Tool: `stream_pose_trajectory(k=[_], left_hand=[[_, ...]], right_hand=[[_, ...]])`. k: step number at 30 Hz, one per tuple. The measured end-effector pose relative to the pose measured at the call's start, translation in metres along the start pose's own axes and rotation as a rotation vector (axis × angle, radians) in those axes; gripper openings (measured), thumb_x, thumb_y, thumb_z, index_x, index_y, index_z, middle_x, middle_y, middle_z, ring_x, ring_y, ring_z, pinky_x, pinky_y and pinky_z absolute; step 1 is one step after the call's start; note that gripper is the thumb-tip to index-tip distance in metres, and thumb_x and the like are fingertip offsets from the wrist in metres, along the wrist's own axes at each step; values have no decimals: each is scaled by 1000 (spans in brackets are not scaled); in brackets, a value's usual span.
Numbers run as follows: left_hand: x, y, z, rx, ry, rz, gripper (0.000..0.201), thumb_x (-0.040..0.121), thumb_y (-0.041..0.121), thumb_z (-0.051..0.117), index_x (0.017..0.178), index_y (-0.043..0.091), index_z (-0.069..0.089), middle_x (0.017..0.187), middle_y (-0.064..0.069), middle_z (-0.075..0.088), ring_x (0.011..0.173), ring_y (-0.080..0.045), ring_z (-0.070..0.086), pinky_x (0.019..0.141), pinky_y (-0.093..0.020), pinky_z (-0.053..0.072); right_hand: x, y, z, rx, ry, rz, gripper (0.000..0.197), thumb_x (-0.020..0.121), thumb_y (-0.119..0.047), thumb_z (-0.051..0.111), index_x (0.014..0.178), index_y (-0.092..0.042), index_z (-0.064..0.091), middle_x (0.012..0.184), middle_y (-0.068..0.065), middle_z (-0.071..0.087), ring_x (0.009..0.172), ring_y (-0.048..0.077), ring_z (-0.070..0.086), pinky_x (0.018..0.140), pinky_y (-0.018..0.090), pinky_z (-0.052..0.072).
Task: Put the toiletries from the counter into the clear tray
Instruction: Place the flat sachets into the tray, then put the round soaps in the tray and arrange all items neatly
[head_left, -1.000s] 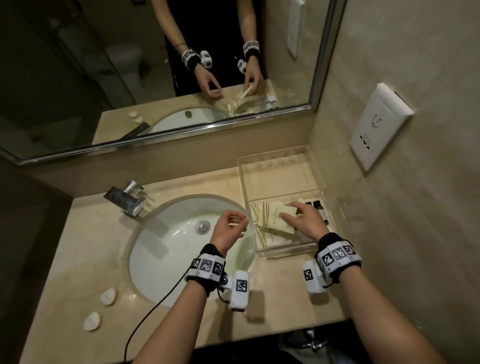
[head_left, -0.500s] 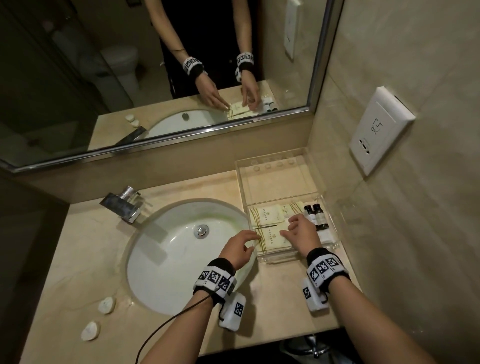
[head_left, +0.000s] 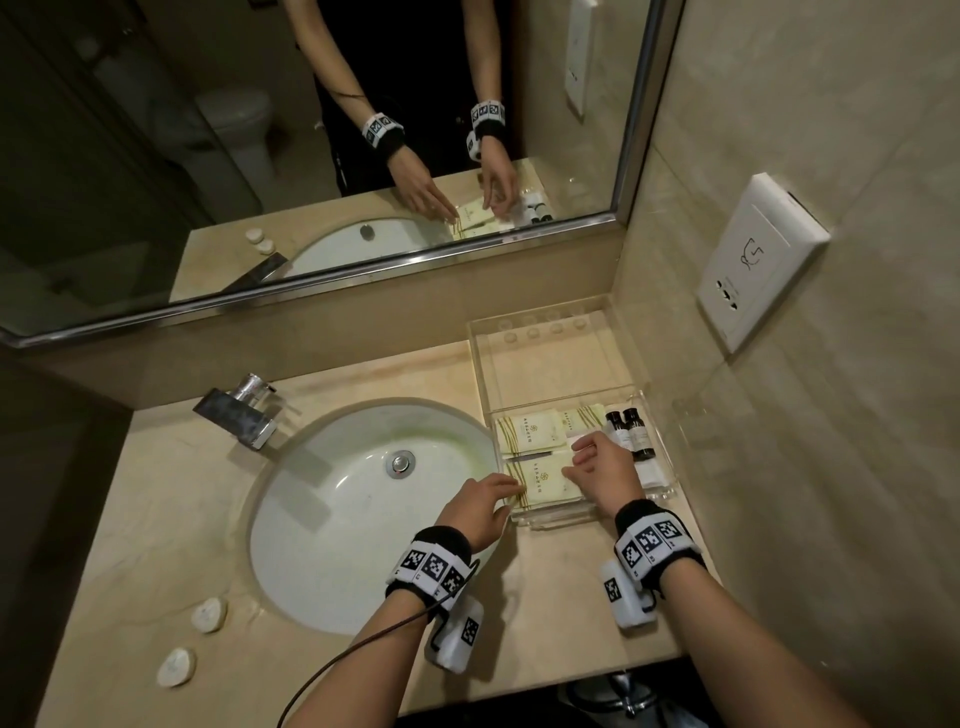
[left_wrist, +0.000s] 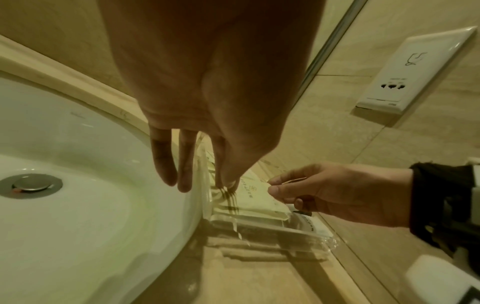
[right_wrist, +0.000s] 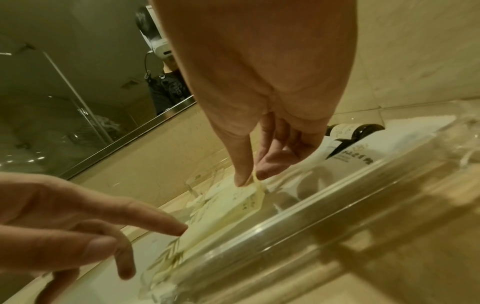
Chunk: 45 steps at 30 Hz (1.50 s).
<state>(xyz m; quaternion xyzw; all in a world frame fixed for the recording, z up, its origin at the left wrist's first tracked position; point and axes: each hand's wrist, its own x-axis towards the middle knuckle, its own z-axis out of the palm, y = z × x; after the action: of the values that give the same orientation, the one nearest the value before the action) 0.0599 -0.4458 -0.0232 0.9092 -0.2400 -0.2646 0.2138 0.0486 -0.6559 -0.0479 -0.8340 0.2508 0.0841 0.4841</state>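
A: Packet (head_left: 540, 480) in clear tray (head_left: 655, 494), near compartment. Looks light, thin, floppy, probably slick; take it by the edges.

B: Hands? Left hand (head_left: 475, 512), fingers nearly straight, one fingertip touching the packet's left end. Right hand (head_left: 602, 470) pinches its right edge, thumb against forefinger.

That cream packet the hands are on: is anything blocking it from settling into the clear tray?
Nothing visible does. The cream packet already lies inside the clear tray, with the left hand touching one end and the right hand pinching the other.
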Motion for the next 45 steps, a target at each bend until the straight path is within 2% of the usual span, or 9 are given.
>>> stream_pose_trajectory(k=[3, 7, 13, 24, 28, 31, 34, 37, 45], left_hand=[[1, 1, 0, -3, 82, -15, 44, 95, 17, 47, 137, 30, 49, 147, 8, 41, 120, -24, 44, 105, -32, 36], [4, 3, 4, 32, 14, -47, 52, 96, 21, 47, 145, 32, 34, 157, 9, 23, 125, -27, 40, 108, -37, 35], [0, 3, 10, 44, 16, -33, 51, 97, 20, 45, 145, 31, 34, 158, 10, 20, 124, -27, 40, 107, -38, 36], [-2, -3, 14, 42, 26, 6, 48, 97, 18, 43, 142, 35, 40, 156, 11, 25, 122, -26, 41, 106, -39, 36], [-10, -8, 4, -121, 151, 29, 43, 94, 13, 48, 134, 30, 51, 146, 6, 42, 117, -22, 45, 104, -31, 37], [-26, -18, -12, -376, 284, -74, 26, 93, 15, 52, 116, 22, 63, 116, 1, 65, 100, -15, 58, 85, -19, 44], [-48, -36, -28, -644, 370, -224, 16, 92, 12, 53, 102, 15, 66, 93, -3, 73, 82, -14, 64, 68, -22, 48], [-81, -64, -41, -791, 436, -347, 16, 93, 10, 51, 100, 12, 65, 88, -6, 72, 74, -16, 64, 60, -23, 49], [-194, -157, -46, -884, 649, -606, 14, 94, 9, 52, 100, 8, 64, 83, -6, 70, 68, -18, 62, 57, -23, 47]], right_hand=[[-3, 2, 3, -1, -14, 0, 35, 72, -7, 82, 98, -14, 59, 87, 3, 63, 75, 16, 61, 77, 32, 57], [-5, 2, 4, 16, -10, -21, 34, 74, 0, 78, 98, -15, 59, 87, 3, 63, 73, 13, 58, 78, 30, 56], [-9, 3, 2, 45, -8, -24, 34, 76, 0, 78, 102, -12, 60, 88, 2, 63, 78, 16, 61, 80, 33, 57], [-15, 0, 0, -35, -20, -26, 36, 78, -7, 78, 107, -11, 57, 93, 2, 61, 81, 14, 60, 80, 29, 55], [-16, -4, -3, -15, 60, -39, 36, 79, -14, 78, 109, -12, 58, 94, 2, 63, 80, 16, 62, 80, 34, 57], [-22, -20, 2, 34, 75, -98, 27, 84, -19, 73, 107, -16, 60, 94, -2, 64, 81, 13, 63, 73, 27, 56], [-32, -47, 21, 77, 19, -220, 16, 86, -19, 71, 100, -15, 64, 87, -2, 65, 75, 8, 60, 61, 11, 46], [-44, -76, 60, 118, -76, -318, 10, 85, -19, 71, 93, -15, 67, 84, -2, 68, 73, 11, 61, 62, 7, 45], [-86, -130, 178, 26, -456, -418, 3, 85, -20, 68, 87, -18, 70, 81, -8, 69, 68, 8, 60, 64, 9, 45]])
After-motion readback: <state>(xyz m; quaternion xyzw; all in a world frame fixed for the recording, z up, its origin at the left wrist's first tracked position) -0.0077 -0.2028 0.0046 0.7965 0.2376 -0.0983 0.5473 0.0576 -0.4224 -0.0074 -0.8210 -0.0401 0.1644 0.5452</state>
